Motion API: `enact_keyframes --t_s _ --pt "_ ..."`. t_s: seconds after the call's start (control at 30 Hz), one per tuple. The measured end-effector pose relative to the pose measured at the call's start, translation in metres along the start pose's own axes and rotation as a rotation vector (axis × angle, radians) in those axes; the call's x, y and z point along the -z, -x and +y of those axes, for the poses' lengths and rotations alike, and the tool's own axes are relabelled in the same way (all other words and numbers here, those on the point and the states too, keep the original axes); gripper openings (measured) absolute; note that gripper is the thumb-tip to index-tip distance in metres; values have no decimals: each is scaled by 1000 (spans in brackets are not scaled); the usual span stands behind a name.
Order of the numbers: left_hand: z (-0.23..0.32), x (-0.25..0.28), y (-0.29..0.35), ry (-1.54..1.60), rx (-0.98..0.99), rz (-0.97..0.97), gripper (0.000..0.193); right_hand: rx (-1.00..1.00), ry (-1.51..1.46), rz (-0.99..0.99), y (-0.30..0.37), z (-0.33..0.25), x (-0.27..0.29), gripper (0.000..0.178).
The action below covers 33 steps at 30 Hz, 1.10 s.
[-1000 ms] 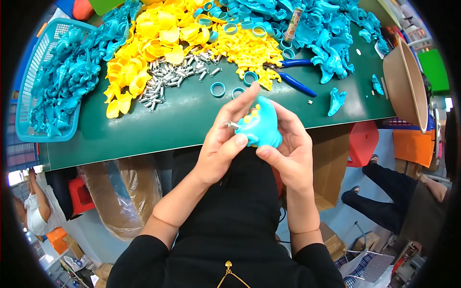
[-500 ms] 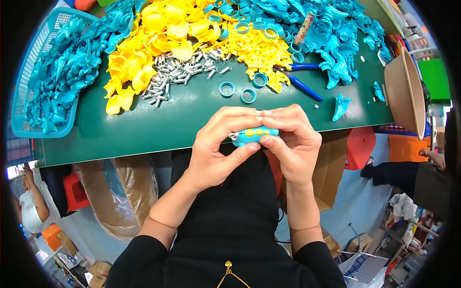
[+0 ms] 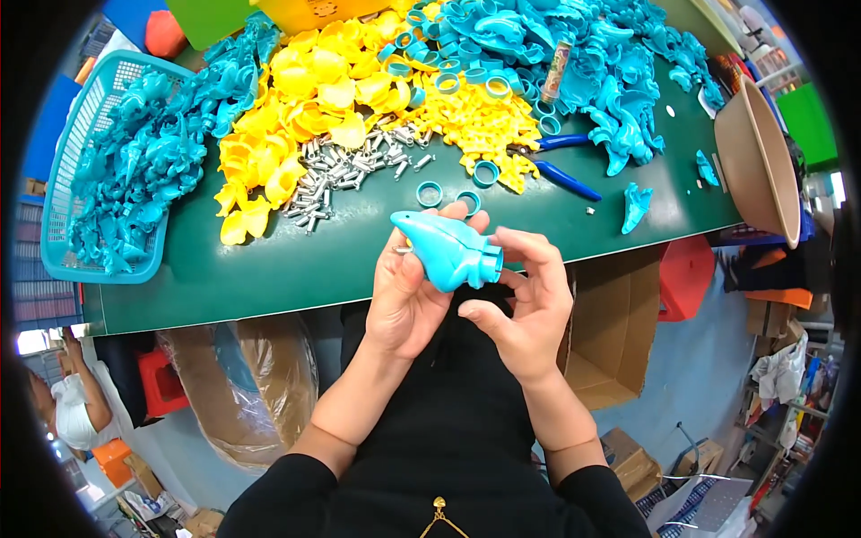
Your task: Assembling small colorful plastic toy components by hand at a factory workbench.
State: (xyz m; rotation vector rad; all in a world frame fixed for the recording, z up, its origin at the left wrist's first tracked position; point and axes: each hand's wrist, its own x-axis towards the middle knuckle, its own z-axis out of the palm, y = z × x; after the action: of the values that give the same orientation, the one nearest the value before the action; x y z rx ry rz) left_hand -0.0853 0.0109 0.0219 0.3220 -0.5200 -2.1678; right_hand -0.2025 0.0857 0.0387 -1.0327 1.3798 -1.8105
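Observation:
In front of the table edge, my left hand (image 3: 399, 300) is closed around a turquoise hollow plastic toy animal figure (image 3: 444, 251), which lies on its side across the fingers. Its tapered end points up and left; its round, notched collar faces right. A small silver metal part pokes out beside my left thumb, with a bit of yellow there too. My right hand (image 3: 529, 305) is at the collar end, fingers curved and thumb apart. Its fingertips are right by the collar; whether they touch it I cannot tell. Two turquoise rings (image 3: 430, 194) lie just beyond my left fingers.
Heaps of yellow shells (image 3: 332, 76), small yellow pieces (image 3: 484, 117), silver metal parts (image 3: 336, 175) and turquoise parts (image 3: 601, 81) cover the far table. Blue-handled pliers (image 3: 567, 179) lie at right. A turquoise basket (image 3: 56, 206) stands left, a beige tub (image 3: 758, 161) right.
The toy figure has been turned, so its yellow-spotted side no longer shows and its smooth side faces up. My right hand has loosened and opened from it; the left hand keeps hold. The view has shifted slightly.

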Motion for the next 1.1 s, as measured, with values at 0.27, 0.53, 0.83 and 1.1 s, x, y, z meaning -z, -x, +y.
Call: enact_keyframes --t_s 0.27,0.53,0.83,1.1 --pt "6 8 3 -80 -9 -42 64 28 -109 -35 -6 -4 -2 34" --pt "9 -8 -3 -322 -127 -75 109 -637 -788 -114 -5 7 8 34" --pt "17 2 5 -312 -104 32 93 370 429 -60 -11 -3 -6 65" --pt "18 15 6 -129 1 -103 66 123 166 -105 -1 17 1 57"
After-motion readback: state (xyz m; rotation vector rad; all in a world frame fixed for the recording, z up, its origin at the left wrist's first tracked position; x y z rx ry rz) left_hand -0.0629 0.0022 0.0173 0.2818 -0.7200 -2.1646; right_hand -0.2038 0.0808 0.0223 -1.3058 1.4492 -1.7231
